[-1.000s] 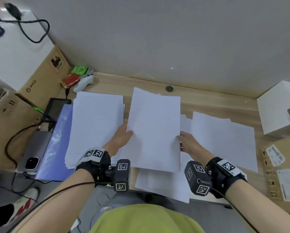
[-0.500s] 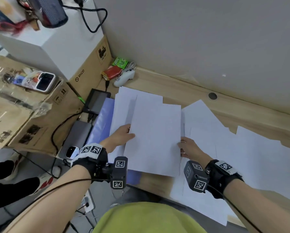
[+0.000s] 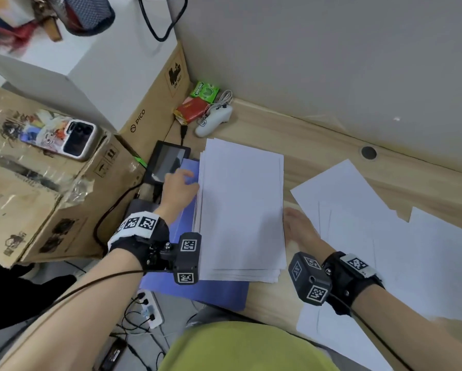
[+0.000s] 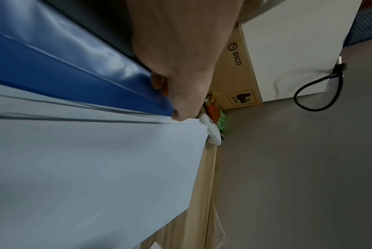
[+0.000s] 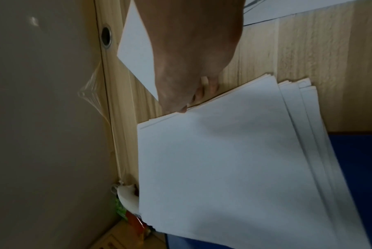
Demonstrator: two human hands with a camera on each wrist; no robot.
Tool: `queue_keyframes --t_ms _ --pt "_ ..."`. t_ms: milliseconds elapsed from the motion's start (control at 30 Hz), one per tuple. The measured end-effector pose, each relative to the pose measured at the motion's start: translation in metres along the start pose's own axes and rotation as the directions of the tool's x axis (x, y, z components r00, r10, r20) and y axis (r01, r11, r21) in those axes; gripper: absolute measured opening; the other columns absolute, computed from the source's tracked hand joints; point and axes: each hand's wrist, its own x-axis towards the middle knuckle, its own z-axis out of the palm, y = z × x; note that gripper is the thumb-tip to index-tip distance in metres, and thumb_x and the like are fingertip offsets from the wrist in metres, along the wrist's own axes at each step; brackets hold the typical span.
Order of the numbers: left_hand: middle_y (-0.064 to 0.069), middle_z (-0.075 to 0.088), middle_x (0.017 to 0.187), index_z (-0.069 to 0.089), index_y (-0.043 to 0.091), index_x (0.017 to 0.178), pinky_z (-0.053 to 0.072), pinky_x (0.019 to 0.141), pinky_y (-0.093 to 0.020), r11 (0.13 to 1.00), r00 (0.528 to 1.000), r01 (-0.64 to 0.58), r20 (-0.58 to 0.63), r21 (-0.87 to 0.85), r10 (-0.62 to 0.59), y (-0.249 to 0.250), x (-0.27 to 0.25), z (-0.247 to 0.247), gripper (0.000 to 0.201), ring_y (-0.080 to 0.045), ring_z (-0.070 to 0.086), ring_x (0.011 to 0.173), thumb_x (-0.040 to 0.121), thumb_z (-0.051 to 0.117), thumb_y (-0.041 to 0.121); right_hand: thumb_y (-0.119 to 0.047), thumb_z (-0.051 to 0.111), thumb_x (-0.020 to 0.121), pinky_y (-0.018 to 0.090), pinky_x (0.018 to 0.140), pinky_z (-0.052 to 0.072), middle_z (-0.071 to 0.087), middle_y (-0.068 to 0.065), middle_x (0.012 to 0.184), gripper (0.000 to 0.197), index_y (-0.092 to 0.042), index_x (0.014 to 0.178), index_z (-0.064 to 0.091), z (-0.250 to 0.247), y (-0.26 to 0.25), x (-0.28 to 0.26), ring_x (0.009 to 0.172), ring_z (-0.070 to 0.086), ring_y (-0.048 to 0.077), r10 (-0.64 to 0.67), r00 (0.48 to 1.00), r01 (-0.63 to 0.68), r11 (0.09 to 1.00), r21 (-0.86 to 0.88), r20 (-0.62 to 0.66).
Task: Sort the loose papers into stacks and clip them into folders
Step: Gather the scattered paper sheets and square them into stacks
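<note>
- The left hand [image 3: 178, 189] lies against the left long edge of the tall stack of white paper sheets [image 3: 242, 210], its fingers straight along that edge and the fingertips [image 4: 177, 116] touching the sheets' side; nothing is pinched.
- The right hand [image 3: 300, 227] rests at the stack's right long edge, its fingers reaching to that edge; whether they press it flat or slip under it cannot be told.
- The light wooden table [image 3: 318, 145] carries everything; the stack sits toward its left edge, running from the front edge toward the back.
- The loose white paper sheets [image 3: 358, 215] spread over the right part of the table, overlapping, some over the front edge.
- The blue plastic folder [image 3: 195, 289] lies under the stack, showing along its left side and near the front edge.
- The small black screen [image 3: 168, 162] sits at the table's left edge, just behind the folder.
- The white game controller [image 3: 215, 119], the red packet [image 3: 191, 109] and the green packet [image 3: 204, 89] cluster in the back left corner.
</note>
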Motion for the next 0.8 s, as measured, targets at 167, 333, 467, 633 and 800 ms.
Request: queue_keyframes --t_ms 167,333,467,633,800 --pt "-0.015 0.049 0.125 0.059 0.012 0.119 0.041 0.099 -0.043 0.978 0.985 -0.167 -0.028 0.124 0.172 0.036 0.043 0.007 0.037 -0.033 0.047 0.117 0.082 0.057 0.012 -0.012 0.043 0.100 0.025 0.062 0.040 0.059 0.008 0.094 0.025 -0.003 0.112 0.063 -0.009 0.001 -0.005 0.074 0.053 0.018 0.072 0.997 -0.073 0.979 0.188 0.012" --pt "-0.008 0.039 0.145 0.047 0.017 0.138 0.028 0.108 -0.039 0.833 0.918 -0.392 0.113 0.391 0.379 0.076 0.068 0.038 0.054 -0.031 0.030 0.133 0.085 0.057 0.014 -0.021 0.046 0.098 0.023 0.077 0.052 0.071 -0.009 0.099 0.025 -0.028 0.096 0.069 -0.019 0.006 -0.007 0.087 0.066 0.006 0.036 0.994 -0.047 0.994 0.097 0.107" --pt "-0.006 0.030 0.155 0.039 0.022 0.144 0.004 0.118 -0.045 0.655 0.858 -0.512 0.299 0.556 0.417 0.089 0.081 0.061 0.062 -0.028 0.015 0.146 0.085 0.057 0.017 -0.033 0.050 0.094 0.037 0.107 0.041 0.061 -0.013 0.127 0.031 -0.033 0.123 0.061 -0.018 0.013 0.000 0.120 0.054 0.008 0.094 0.991 -0.098 0.995 0.036 0.094" --pt "-0.009 0.033 0.152 0.026 0.021 0.150 -0.004 0.116 -0.054 0.548 0.855 -0.516 0.431 0.658 0.288 0.093 0.087 0.061 0.069 -0.026 0.012 0.146 0.087 0.052 0.016 -0.030 0.049 0.092 0.042 0.112 0.035 0.055 -0.011 0.134 0.031 -0.034 0.121 0.061 -0.013 0.018 0.004 0.127 0.048 0.012 0.112 0.990 -0.116 0.992 0.046 0.087" --pt "-0.012 0.039 0.146 0.035 0.019 0.147 0.000 0.118 -0.052 0.539 0.870 -0.492 0.409 0.684 0.275 0.091 0.091 0.053 0.058 -0.029 0.026 0.140 0.091 0.050 0.027 -0.033 0.053 0.087 0.041 0.108 0.041 0.060 -0.009 0.129 0.032 -0.032 0.118 0.064 -0.010 0.015 0.003 0.120 0.056 0.014 0.089 0.992 -0.097 0.991 0.091 0.088"
